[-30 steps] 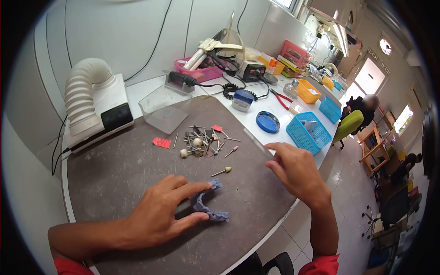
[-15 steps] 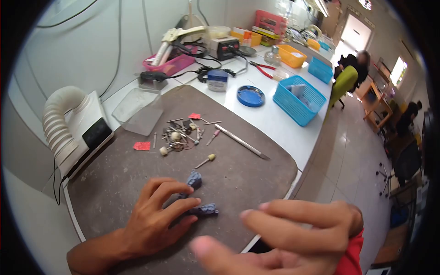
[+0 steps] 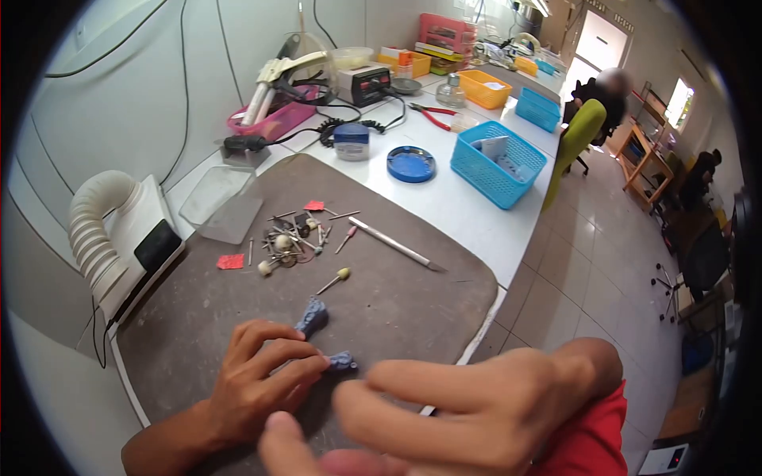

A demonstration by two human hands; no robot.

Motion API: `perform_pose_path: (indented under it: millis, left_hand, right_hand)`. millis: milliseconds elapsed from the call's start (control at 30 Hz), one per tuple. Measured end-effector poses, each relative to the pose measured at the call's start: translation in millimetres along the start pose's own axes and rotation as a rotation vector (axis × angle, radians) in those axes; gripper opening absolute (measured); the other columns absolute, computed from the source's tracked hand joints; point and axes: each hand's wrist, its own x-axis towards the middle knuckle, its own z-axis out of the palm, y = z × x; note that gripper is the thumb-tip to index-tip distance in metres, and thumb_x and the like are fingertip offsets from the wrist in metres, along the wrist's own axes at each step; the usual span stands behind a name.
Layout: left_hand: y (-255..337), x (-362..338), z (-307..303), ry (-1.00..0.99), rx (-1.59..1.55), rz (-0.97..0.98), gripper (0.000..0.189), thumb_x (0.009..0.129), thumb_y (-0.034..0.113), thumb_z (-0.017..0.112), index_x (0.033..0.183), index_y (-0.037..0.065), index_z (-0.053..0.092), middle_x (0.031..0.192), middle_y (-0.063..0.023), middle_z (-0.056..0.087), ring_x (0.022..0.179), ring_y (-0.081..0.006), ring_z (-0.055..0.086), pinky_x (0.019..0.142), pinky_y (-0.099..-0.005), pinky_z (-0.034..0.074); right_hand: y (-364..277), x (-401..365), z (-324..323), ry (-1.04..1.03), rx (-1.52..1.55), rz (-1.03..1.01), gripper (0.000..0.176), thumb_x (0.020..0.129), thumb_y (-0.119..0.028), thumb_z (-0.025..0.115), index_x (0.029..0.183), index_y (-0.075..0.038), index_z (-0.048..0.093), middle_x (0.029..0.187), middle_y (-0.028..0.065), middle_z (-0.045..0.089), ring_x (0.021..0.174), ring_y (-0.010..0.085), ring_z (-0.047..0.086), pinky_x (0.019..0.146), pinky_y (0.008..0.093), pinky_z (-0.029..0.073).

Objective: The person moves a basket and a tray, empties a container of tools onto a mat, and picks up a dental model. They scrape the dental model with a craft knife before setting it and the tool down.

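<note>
My left hand [image 3: 266, 381] rests on the mat with its fingers curled over a blue-grey dental model [image 3: 313, 317]. Two knobbly ends of the model stick out past my fingertips; its middle is hidden under the hand. My right hand [image 3: 484, 404] is raised near the camera at the lower right, slightly blurred. Its fingers are apart, and I see nothing held in it. Beyond the model lies a bur with a yellowish tip [image 3: 343, 274]. Farther off is a heap of rotary burs and polishing tips [image 3: 290, 242], beside a craft knife [image 3: 397, 244].
A white suction hose unit [image 3: 103, 222] stands at the left, near a clear plastic tray [image 3: 222, 206]. Behind the brown mat [image 3: 429, 317] are a handpiece [image 3: 246, 143], a blue-lidded jar [image 3: 351, 143], a blue round dish [image 3: 411, 163], red pliers [image 3: 432, 117] and a blue basket [image 3: 496, 178].
My right hand has moved left and nearer to my left hand. My left hand stays on the dental model. The whole view has shifted slightly.
</note>
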Motion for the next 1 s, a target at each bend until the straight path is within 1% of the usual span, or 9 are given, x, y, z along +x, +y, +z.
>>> perform_pose_path:
  millis: [33, 133, 233, 333, 433, 500, 700, 800, 1000]
  left_hand:
    - [-4.1, 0.5, -2.0, -0.023, 0.012, 0.029, 0.036, 0.067, 0.007, 0.081, 0.102, 0.012, 0.075, 0.101, -0.0012, 0.07, 0.101, -0.0238, 0.063, 0.088, -0.042, 0.046]
    - [2.2, 2.9, -8.3, -0.019, -0.023, -0.016, 0.035, 0.067, 0.009, 0.082, 0.101, 0.012, 0.074, 0.101, -0.0007, 0.07, 0.102, -0.0229, 0.063, 0.088, -0.0403, 0.046]
    - [-2.2, -1.0, -4.2, -0.039, 0.068, 0.025, 0.027, 0.072, 0.012, 0.083, 0.097, 0.011, 0.073, 0.099, -0.0002, 0.069, 0.102, -0.0221, 0.063, 0.089, -0.0387, 0.045]
    - [-4.1, -2.7, -1.3, -0.014, 0.068, 0.021, 0.024, 0.074, 0.013, 0.083, 0.095, 0.011, 0.072, 0.097, -0.0006, 0.068, 0.1, -0.0221, 0.062, 0.088, -0.0384, 0.044]
    - [-1.6, -2.4, -1.4, -0.024, 0.063, -0.012, 0.021, 0.075, 0.013, 0.082, 0.092, 0.01, 0.07, 0.093, -0.0008, 0.067, 0.098, -0.022, 0.062, 0.087, -0.0384, 0.043]
    - [1.0, -1.7, -2.9, -0.035, 0.064, -0.038, 0.019, 0.076, 0.013, 0.081, 0.09, 0.01, 0.069, 0.091, -0.0009, 0.066, 0.097, -0.0219, 0.062, 0.087, -0.0385, 0.043]
    - [7.2, -3.6, -3.8, -0.031, 0.189, -0.073, 0.019, 0.077, 0.016, 0.08, 0.09, 0.011, 0.067, 0.09, -0.001, 0.065, 0.094, -0.0218, 0.061, 0.087, -0.04, 0.042]
    - [6.1, -4.0, -3.1, -0.026, 0.198, -0.093, 0.019, 0.077, 0.018, 0.08, 0.09, 0.011, 0.068, 0.09, -0.0012, 0.064, 0.093, -0.022, 0.06, 0.087, -0.0403, 0.041]
    - [6.2, -3.3, -4.1, -0.035, 0.2, -0.089, 0.019, 0.077, 0.018, 0.079, 0.09, 0.011, 0.068, 0.09, -0.0015, 0.064, 0.094, -0.0223, 0.06, 0.087, -0.0405, 0.041]
  right_hand:
    - [1.0, 0.8, 12.6, 0.159, -0.012, -0.081, 0.027, 0.086, -0.027, 0.073, 0.104, -0.007, 0.071, 0.075, -0.0002, 0.059, 0.064, 0.0104, 0.061, 0.054, 0.0185, 0.051]
    - [7.1, -2.9, 41.5, 0.304, 0.074, -0.058, 0.025, 0.079, -0.008, 0.069, 0.104, -0.005, 0.069, 0.079, -0.0004, 0.059, 0.063, 0.0089, 0.058, 0.051, 0.0183, 0.048]
    - [-4.4, -36.9, 20.2, -0.021, 0.485, -0.011, 0.016, 0.083, -0.011, 0.072, 0.096, -0.003, 0.068, 0.073, -0.0002, 0.056, 0.056, 0.0103, 0.053, 0.046, 0.0228, 0.043]
    - [-16.6, -51.5, 10.2, -0.084, 0.77, 0.035, 0.011, 0.093, -0.012, 0.07, 0.089, -0.001, 0.071, 0.068, 0.0026, 0.056, 0.053, 0.0121, 0.054, 0.045, 0.0245, 0.04]
    - [-39.4, -71.1, 19.6, 0.126, 1.061, 0.119, 0.016, 0.094, -0.012, 0.07, 0.088, 0.002, 0.072, 0.07, 0.0081, 0.064, 0.051, 0.0156, 0.058, 0.045, 0.0253, 0.044]
    - [-57.9, -74.6, 28.5, 0.463, 1.309, 0.276, 0.019, 0.097, -0.012, 0.067, 0.089, 0.005, 0.071, 0.072, 0.0157, 0.068, 0.049, 0.02, 0.061, 0.045, 0.0289, 0.049]
    - [-73.7, -75.2, 38.0, 0.636, 1.567, 0.3, 0.018, 0.098, -0.007, 0.063, 0.084, 0.003, 0.069, 0.066, 0.0158, 0.064, 0.046, 0.0227, 0.059, 0.045, 0.0325, 0.05]
    - [-75.4, -79.0, 42.9, 0.611, 1.63, 0.176, 0.02, 0.097, -0.006, 0.063, 0.077, -0.001, 0.063, 0.065, 0.0142, 0.061, 0.047, 0.0226, 0.058, 0.045, 0.0316, 0.049]
    - [-72.0, -77.4, 38.7, 0.485, 1.8, 0.225, 0.023, 0.095, -0.005, 0.064, 0.073, -0.004, 0.059, 0.065, 0.0134, 0.059, 0.05, 0.022, 0.058, 0.047, 0.0306, 0.048]
